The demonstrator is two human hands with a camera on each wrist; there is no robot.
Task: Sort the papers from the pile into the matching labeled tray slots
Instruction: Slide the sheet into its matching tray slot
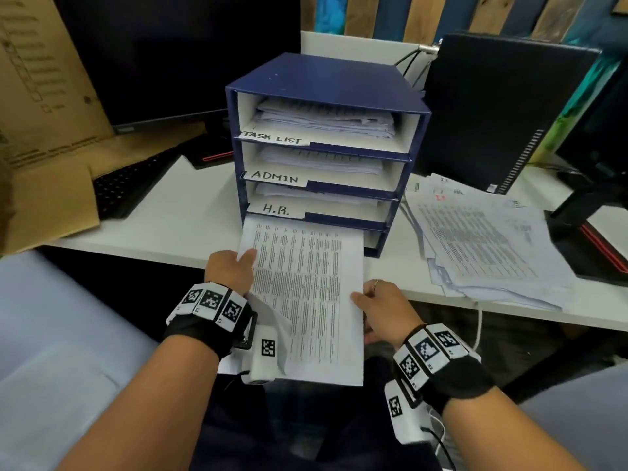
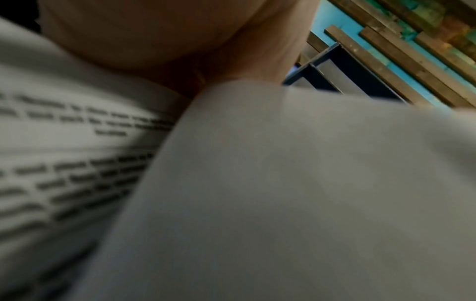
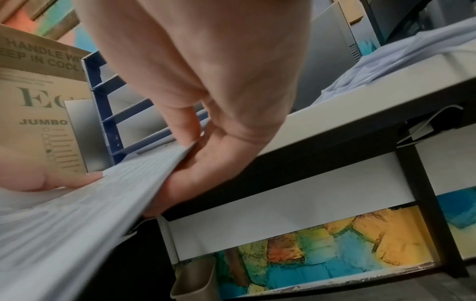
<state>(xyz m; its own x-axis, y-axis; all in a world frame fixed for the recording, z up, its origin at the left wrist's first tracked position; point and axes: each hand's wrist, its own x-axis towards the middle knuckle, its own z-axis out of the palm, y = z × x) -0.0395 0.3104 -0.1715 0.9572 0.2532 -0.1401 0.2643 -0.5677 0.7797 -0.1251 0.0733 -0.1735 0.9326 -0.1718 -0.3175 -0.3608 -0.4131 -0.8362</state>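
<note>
**At the bottom slot: a thin bundle half in, half out**

At the foot of the blue sorter tray [image 1: 326, 96], a stapled or loose set of printed papers [image 1: 306, 294] has its far edge inside the lowest slot, just under the slot marked H.R. [image 1: 276, 209]. The left hand [image 1: 231, 266] pinches the near left edge, thumb on top; the right hand [image 1: 384, 307] pinches the right edge, thumb above and fingers [image 3: 195, 179] beneath, as the right wrist view shows.

The risks, as a judgement: the sheets are limp, so a push from the near end could buckle them against the slot's back or floor. A lower page hangs curled beneath the left hand and may catch on the desk [image 1: 190, 215] edge or fold under. The pile [image 1: 486, 239] to the right overhangs the desk and could slide if knocked.

Hard to make out: the label of the bottom slot is covered by the papers, so whether it matches cannot be told. The print is too small to read. The left wrist view is blurred paper at close range. Only 3 labels are legible: TASK LIST, ADMIN, H.R.
</note>
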